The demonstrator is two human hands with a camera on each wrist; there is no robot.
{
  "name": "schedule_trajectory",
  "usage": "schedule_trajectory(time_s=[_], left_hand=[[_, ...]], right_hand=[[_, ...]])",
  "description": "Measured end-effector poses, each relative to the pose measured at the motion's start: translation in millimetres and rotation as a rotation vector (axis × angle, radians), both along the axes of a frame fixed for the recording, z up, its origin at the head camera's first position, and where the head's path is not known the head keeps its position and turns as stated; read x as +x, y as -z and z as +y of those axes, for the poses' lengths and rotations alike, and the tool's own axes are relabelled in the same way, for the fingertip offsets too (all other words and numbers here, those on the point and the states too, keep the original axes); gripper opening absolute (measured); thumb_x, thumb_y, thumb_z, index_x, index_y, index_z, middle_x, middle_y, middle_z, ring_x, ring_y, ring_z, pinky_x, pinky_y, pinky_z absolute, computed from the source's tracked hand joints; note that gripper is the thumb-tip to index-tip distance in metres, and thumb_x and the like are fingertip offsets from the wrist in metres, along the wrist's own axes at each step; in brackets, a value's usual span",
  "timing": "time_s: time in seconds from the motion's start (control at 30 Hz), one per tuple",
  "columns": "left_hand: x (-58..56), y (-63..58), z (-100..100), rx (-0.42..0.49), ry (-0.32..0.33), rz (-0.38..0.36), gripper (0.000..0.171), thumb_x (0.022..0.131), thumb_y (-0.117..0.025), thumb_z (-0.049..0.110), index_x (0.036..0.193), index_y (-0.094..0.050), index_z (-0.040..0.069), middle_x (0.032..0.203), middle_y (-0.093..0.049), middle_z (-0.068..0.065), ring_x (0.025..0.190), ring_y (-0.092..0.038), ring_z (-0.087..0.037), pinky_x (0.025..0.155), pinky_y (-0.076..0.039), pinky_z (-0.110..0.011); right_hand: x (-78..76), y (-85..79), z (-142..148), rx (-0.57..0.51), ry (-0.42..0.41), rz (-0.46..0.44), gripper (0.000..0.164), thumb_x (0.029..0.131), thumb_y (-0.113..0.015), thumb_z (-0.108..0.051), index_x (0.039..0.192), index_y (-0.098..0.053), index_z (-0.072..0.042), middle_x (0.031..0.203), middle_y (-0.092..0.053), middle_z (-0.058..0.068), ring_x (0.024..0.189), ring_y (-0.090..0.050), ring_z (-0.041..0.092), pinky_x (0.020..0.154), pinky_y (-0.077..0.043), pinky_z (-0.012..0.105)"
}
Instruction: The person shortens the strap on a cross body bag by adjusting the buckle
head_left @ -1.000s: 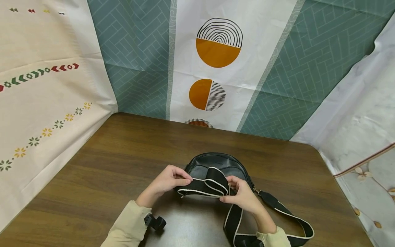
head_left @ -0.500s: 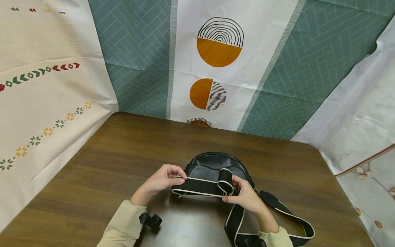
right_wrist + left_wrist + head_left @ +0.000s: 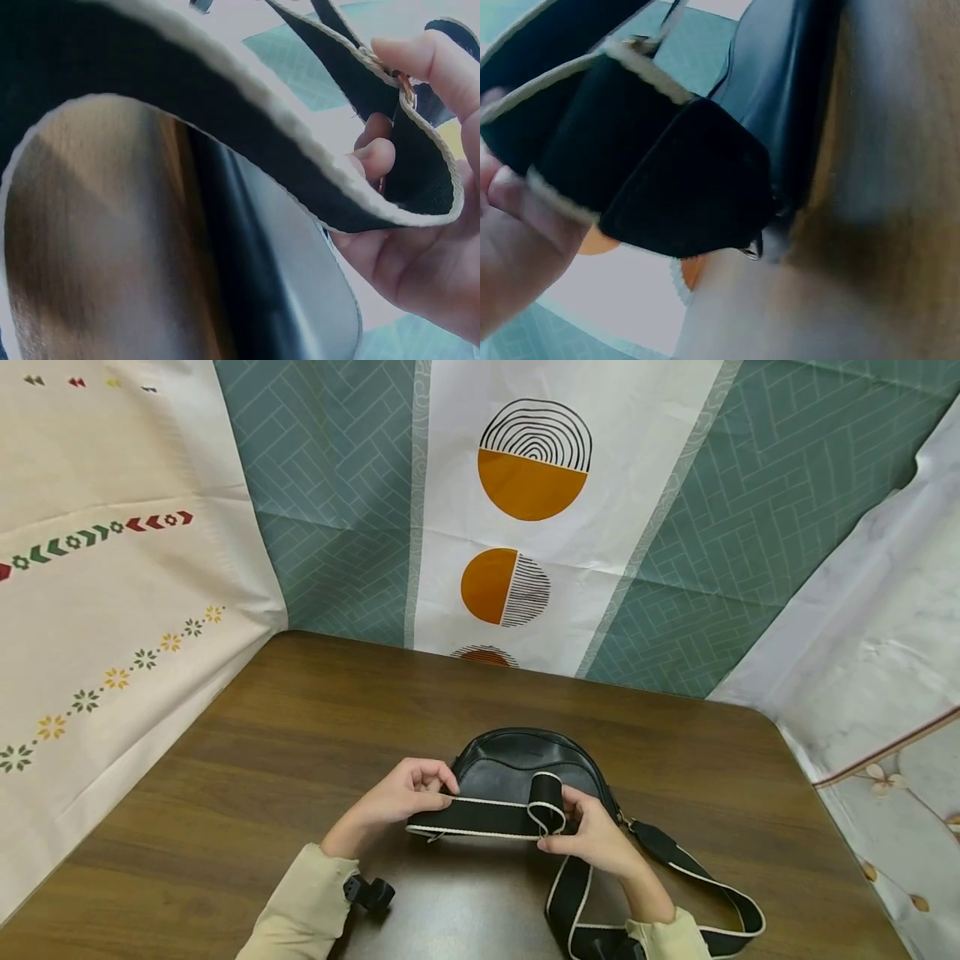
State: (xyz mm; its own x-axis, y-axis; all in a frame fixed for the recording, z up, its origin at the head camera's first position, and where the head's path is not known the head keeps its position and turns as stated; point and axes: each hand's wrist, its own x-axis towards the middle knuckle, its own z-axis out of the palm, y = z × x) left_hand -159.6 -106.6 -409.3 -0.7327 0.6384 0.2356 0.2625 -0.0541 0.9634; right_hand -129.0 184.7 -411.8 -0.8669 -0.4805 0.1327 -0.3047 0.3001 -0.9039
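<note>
A black half-round bag (image 3: 528, 756) lies on the table, its wide black strap (image 3: 480, 817) edged in white stretched across its near side. My left hand (image 3: 393, 802) pinches the strap near its left end; a dark end tab (image 3: 694, 184) of the strap shows in the left wrist view. With thumb and fingers my right hand (image 3: 596, 835) grips the strap at a metal buckle (image 3: 405, 84), where a small loop (image 3: 546, 793) of strap stands up. From there the strap runs down under my right forearm and curves back to the bag's right side.
The brown wooden table (image 3: 225, 810) carries only the bag and strap in view. Patterned cloths hang behind it (image 3: 337, 527) and along both sides. A small black camera (image 3: 369, 893) sits on my left wrist.
My left hand has moved left, drawing the strap out straighter. The loop by my right hand has become smaller and shifted right; the right hand has barely moved.
</note>
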Motion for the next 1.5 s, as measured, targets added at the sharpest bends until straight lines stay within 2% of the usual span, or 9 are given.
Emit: schedule_trajectory(time_s=[0.03, 0.13, 0.2, 0.27, 0.43, 0.7, 1.1, 1.37, 1.5], left_hand=[[-0.6, -1.6, 2, -0.024, 0.016, 0.01, 0.017, 0.08, -0.055, -0.006, 0.096, -0.058, -0.012, 0.052, -0.034, 0.001, 0.047, -0.03, -0.005, 0.046, -0.028, -0.02], [-2.1, -7.0, 6, -0.116, 0.104, 0.028, 0.033, 0.083, -0.061, 0.006, 0.113, -0.057, -0.008, 0.066, -0.057, -0.009, 0.06, -0.046, -0.002, 0.056, -0.039, -0.019], [-2.4, -10.3, 9, -0.175, 0.172, 0.038, 0.04, 0.084, -0.062, 0.011, 0.12, -0.054, -0.005, 0.095, -0.064, -0.014, 0.078, -0.054, -0.003, 0.069, -0.044, -0.021], [-2.8, -12.1, 11, -0.211, 0.228, 0.057, 0.042, 0.085, -0.061, 0.013, 0.122, -0.052, -0.004, 0.119, -0.054, -0.013, 0.101, -0.052, -0.005, 0.082, -0.043, -0.025], [-4.5, -12.3, 15, -0.227, 0.282, 0.1, 0.039, 0.086, -0.06, 0.011, 0.12, -0.053, -0.005, 0.117, -0.056, -0.012, 0.093, -0.054, -0.006, 0.077, -0.045, -0.024], [-5.1, -11.1, 17, -0.172, 0.171, 0.209, 0.015, 0.083, -0.06, 0.001, 0.093, -0.067, -0.007, 0.09, -0.067, -0.013, 0.083, -0.06, -0.009, 0.073, -0.048, -0.028], [-2.6, -14.0, 18, -0.176, 0.033, 0.25, 0.009, 0.078, -0.064, 0.001, 0.083, -0.071, -0.002, 0.081, -0.068, -0.009, 0.078, -0.061, -0.008, 0.072, -0.048, -0.027], [-1.4, -10.4, -2, -0.18, -0.047, 0.186, 0.009, 0.077, -0.066, 0.003, 0.084, -0.071, -0.001, 0.083, -0.068, -0.006, 0.079, -0.062, -0.013, 0.073, -0.047, -0.027], [-1.1, -9.7, -8, -0.168, -0.049, 0.17, 0.01, 0.077, -0.066, 0.002, 0.084, -0.071, -0.003, 0.083, -0.068, -0.008, 0.077, -0.061, -0.011, 0.068, -0.047, -0.026]], right_hand=[[-0.1, -0.1, 0, 0.0, -0.005, 0.005, 0.037, 0.068, -0.072, -0.003, 0.099, -0.053, 0.004, 0.084, -0.057, 0.004, 0.071, -0.053, 0.01, 0.063, -0.045, 0.025], [0.1, -0.6, -1, -0.006, -0.015, 0.004, 0.038, 0.068, -0.071, -0.002, 0.101, -0.053, 0.004, 0.086, -0.058, 0.004, 0.072, -0.054, 0.011, 0.063, -0.045, 0.025], [0.3, -1.3, -1, -0.007, -0.015, 0.0, 0.038, 0.068, -0.071, -0.002, 0.101, -0.054, 0.004, 0.086, -0.058, 0.004, 0.072, -0.054, 0.011, 0.064, -0.045, 0.025], [0.4, -2.0, -2, -0.01, -0.017, -0.005, 0.039, 0.067, -0.071, -0.001, 0.102, -0.054, 0.003, 0.086, -0.058, 0.004, 0.073, -0.055, 0.012, 0.064, -0.045, 0.026], [0.5, -4.0, -2, -0.024, -0.026, -0.004, 0.039, 0.067, -0.071, -0.002, 0.101, -0.053, 0.004, 0.085, -0.057, 0.004, 0.073, -0.054, 0.012, 0.064, -0.045, 0.026], [-3.3, -1.0, 0, -0.02, 0.001, -0.001, 0.038, 0.067, -0.07, 0.002, 0.101, -0.053, 0.004, 0.085, -0.057, 0.004, 0.069, -0.054, 0.01, 0.06, -0.046, 0.026], [-0.9, -6.0, -2, -0.025, -0.002, 0.027, 0.038, 0.068, -0.071, -0.001, 0.101, -0.053, 0.003, 0.083, -0.057, 0.003, 0.068, -0.053, 0.01, 0.058, -0.045, 0.026], [-0.6, -8.4, 3, -0.05, 0.024, -0.03, 0.039, 0.068, -0.07, 0.002, 0.102, -0.053, 0.007, 0.084, -0.057, 0.006, 0.068, -0.055, 0.011, 0.057, -0.047, 0.027], [-0.7, -8.4, 5, -0.04, 0.038, -0.048, 0.043, 0.068, -0.071, 0.001, 0.106, -0.052, 0.01, 0.084, -0.055, 0.009, 0.066, -0.051, 0.012, 0.056, -0.046, 0.027]])
